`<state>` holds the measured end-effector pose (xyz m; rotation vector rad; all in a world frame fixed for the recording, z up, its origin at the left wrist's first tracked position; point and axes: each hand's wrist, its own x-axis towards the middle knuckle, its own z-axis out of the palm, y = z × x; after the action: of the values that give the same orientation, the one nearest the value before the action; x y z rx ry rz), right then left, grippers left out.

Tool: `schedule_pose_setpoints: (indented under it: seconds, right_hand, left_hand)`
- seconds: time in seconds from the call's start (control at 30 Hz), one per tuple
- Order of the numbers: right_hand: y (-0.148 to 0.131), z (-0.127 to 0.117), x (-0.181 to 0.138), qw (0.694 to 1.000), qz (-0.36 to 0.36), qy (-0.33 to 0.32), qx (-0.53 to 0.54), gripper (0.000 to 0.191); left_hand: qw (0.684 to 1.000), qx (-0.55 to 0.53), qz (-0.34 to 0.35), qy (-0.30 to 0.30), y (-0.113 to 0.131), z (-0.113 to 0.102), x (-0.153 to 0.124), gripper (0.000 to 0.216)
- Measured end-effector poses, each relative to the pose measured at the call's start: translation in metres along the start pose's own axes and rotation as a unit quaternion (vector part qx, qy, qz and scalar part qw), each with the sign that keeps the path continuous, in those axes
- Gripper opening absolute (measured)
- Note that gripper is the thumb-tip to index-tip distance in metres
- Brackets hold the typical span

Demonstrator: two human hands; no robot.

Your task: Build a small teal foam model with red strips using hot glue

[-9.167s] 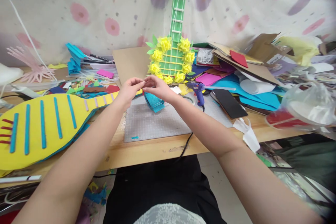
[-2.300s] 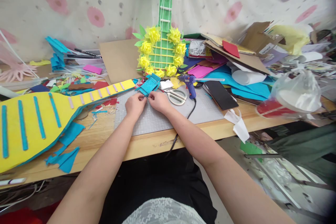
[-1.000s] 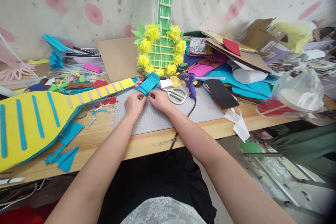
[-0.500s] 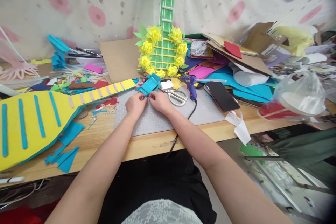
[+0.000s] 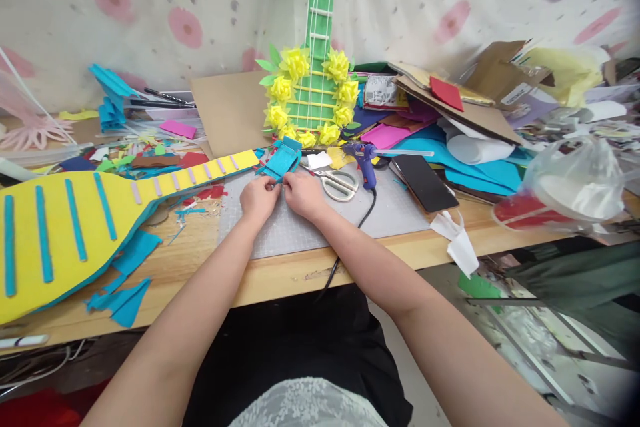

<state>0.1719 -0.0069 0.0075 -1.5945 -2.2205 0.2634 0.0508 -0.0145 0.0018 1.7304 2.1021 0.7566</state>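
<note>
Left hand [image 5: 260,200] beside right hand [image 5: 304,195]

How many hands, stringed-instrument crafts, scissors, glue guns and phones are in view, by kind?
Hands: 2 (left hand, right hand)
Instrument crafts: 2 (yellow instrument, green instrument)
Scissors: 1
Glue gun: 1
Phone: 1
Total: 7

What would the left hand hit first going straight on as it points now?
Likely the blue piece, just ahead of the left hand; they may even be touching, as contact and depth are hard to judge here.
</note>
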Motion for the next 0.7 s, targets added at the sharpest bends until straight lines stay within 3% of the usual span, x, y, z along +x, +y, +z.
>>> schedule_pose_setpoints:
  seconds: [0.23, 0.43, 0.53, 0.6, 0.7]
  right_hand:
    - [0.006, 0.002, 0.015, 0.981, 0.097, -0.097, 0.137, 0.014]
    - [0.005, 0.003, 0.007, 1.000, -0.022, -0.010, 0.013, 0.021]
    - [0.006, 0.004, 0.005, 0.998, -0.062, 0.008, 0.011, 0.022]
    - [0.008, 0.005, 0.009, 0.997, -0.027, -0.018, 0.068, 0.018]
    - [0.011, 0.004, 0.020, 0.971, 0.070, -0.115, 0.196, 0.010]
  left_hand:
    - [1.000, 0.015, 0.001, 0.006, 0.000, 0.000, -0.002, 0.025]
    - [1.000, 0.012, -0.007, 0.012, -0.002, 0.000, -0.001, 0.025]
    - [1.000, 0.006, -0.007, 0.018, -0.002, -0.001, -0.003, 0.024]
    - [1.000, 0.007, -0.006, 0.021, -0.001, -0.002, -0.004, 0.024]
    - [1.000, 0.010, 0.000, 0.021, 0.000, -0.004, -0.008, 0.024]
